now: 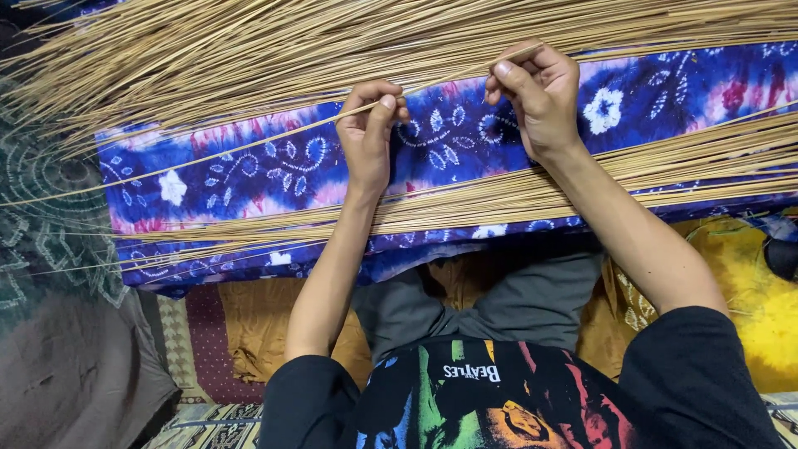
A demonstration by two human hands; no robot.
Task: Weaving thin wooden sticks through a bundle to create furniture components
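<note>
A black shirt (515, 399) with bright colours is closest. Above it, the left hand (367, 137) and right hand (536, 96) each pinch one thin stick (249, 143) tight, over a blue flowered cloth (249, 175). More stick bundles (249, 50) lie above and below.

Count of items in view

Two hands: left hand (368, 133) and right hand (539, 96), one stick (249, 146) pinched between them. One blue cloth (249, 179) beneath both hands. Two stick heaps, each too dense to count: far heap (249, 50) beyond the hands, near heap (515, 195) under the wrists. One yellow cloth (748, 291) right of the right arm.
</note>
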